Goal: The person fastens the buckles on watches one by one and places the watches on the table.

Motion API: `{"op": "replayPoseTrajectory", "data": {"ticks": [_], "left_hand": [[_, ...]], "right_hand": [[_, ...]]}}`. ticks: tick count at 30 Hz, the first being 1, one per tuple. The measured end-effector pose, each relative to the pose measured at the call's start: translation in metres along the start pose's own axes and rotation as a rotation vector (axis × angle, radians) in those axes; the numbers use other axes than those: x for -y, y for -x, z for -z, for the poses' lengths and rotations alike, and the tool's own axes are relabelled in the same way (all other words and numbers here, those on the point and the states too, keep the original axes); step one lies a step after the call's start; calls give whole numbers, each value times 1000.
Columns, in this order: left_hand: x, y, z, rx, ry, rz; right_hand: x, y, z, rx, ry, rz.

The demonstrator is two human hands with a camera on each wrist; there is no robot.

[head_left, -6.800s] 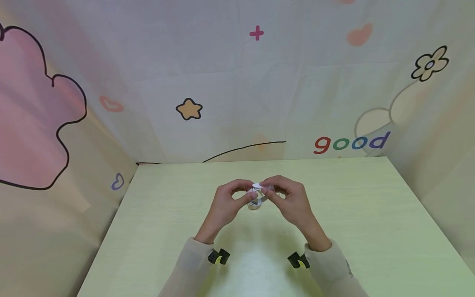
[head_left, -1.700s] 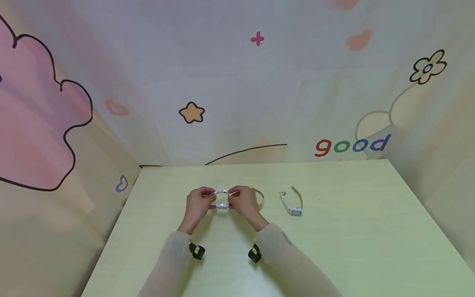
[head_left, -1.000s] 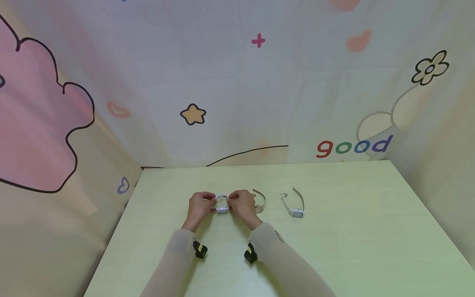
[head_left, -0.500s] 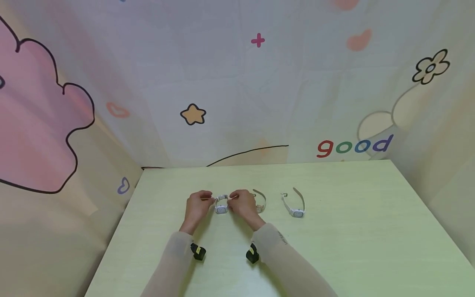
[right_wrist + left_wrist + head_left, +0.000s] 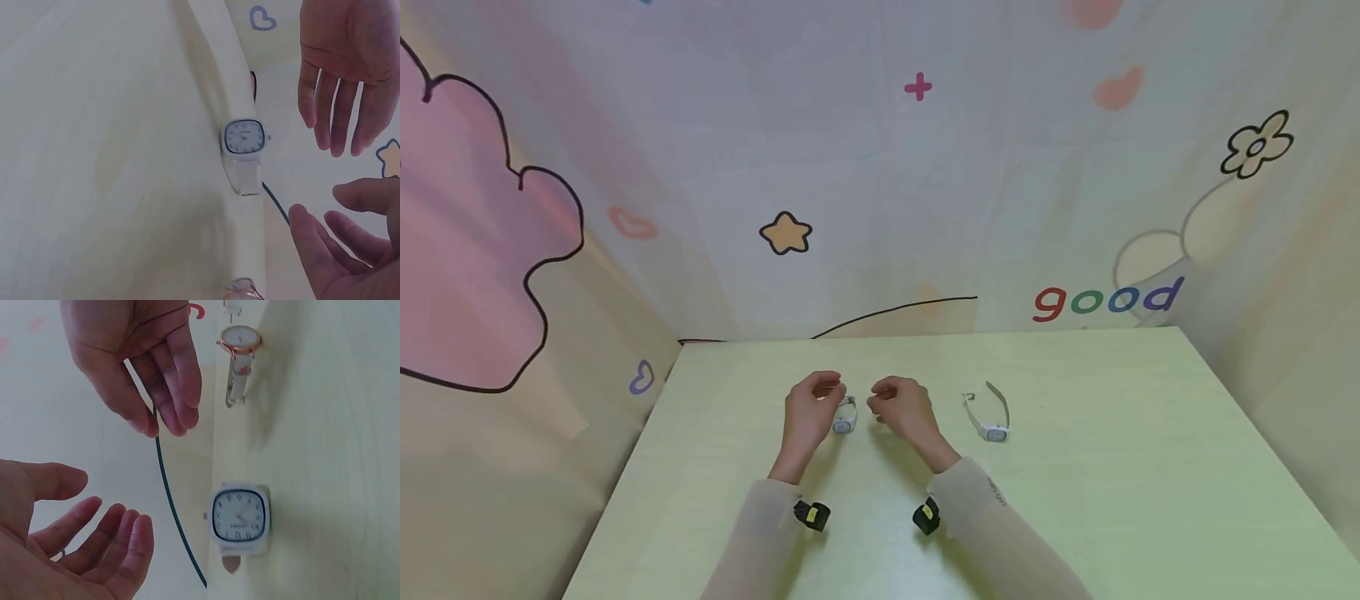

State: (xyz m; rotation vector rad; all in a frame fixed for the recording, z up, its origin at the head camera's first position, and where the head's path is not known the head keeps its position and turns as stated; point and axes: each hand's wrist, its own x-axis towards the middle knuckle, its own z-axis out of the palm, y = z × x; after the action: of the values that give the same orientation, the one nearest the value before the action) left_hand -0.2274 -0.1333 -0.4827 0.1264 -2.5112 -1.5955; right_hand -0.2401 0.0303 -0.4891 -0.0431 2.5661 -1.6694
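A wristwatch with a white, rounded-square case (image 5: 844,426) stands on the table, its strap looped up behind the dial. My left hand (image 5: 808,417) is just left of it, fingers loosely bent and holding nothing, overlapping part of the strap in the head view. On the other side, my right hand (image 5: 912,414) hovers with relaxed, bare fingers. It hides a second watch in the head view; the left wrist view shows that rose-gold watch (image 5: 240,340) with a pale strap. Both hands hang apart from the white watch (image 5: 244,137) in the right wrist view.
A third white wristwatch (image 5: 996,433) lies to the right with its strap spread unfastened. The pale table (image 5: 1120,467) ends at a printed backdrop (image 5: 865,167) at the back, with more patterned cloth on both sides.
Both hands held a watch 6.8 s ago. More recently they pinched the white square watch, set it down, let go and drew back upward; the right hand shifted right over the rose-gold watch.
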Motion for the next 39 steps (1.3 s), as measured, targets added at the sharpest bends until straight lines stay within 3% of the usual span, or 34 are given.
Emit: {"op": "replayPoseTrajectory", "data": {"ticks": [11, 26, 39], "left_hand": [[-18, 4, -19, 23, 12, -57], [-31, 0, -50, 94, 32, -98], [-16, -8, -82, 148, -197, -39]], "right_hand": [[-2, 5, 36, -97, 103, 93], [-18, 5, 78, -169, 155, 51], [-37, -4, 71, -155, 310, -10]]}}
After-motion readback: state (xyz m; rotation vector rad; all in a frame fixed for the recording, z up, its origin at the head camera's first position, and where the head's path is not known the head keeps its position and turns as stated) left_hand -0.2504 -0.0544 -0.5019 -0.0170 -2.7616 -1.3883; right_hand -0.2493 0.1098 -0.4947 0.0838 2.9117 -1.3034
